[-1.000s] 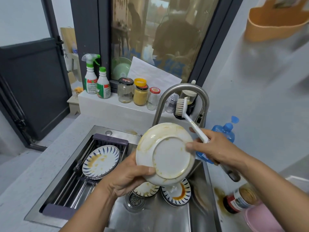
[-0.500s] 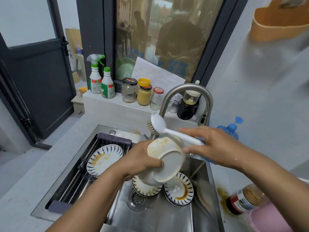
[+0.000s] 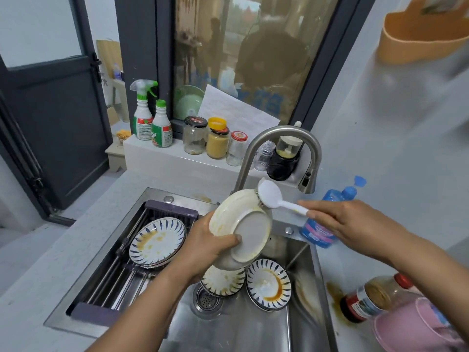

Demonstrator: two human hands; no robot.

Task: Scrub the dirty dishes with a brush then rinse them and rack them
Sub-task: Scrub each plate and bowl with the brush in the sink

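Observation:
My left hand grips a white plate smeared with yellow sauce, tilted with its underside toward me above the sink. My right hand holds the white handle of a dish brush, whose head presses on the plate's upper rim just below the faucet. Two dirty blue-striped plates lie on the sink floor beside the drain. Another stained striped plate lies on the rack across the sink's left half.
A blue soap bottle stands behind my right hand. A tipped sauce jar and a pink container sit on the right counter by a brown spill. Jars and spray bottles line the back ledge.
The brush head flipped down and moved onto the plate's upper rim. My left hand tilted the plate and shifted it slightly.

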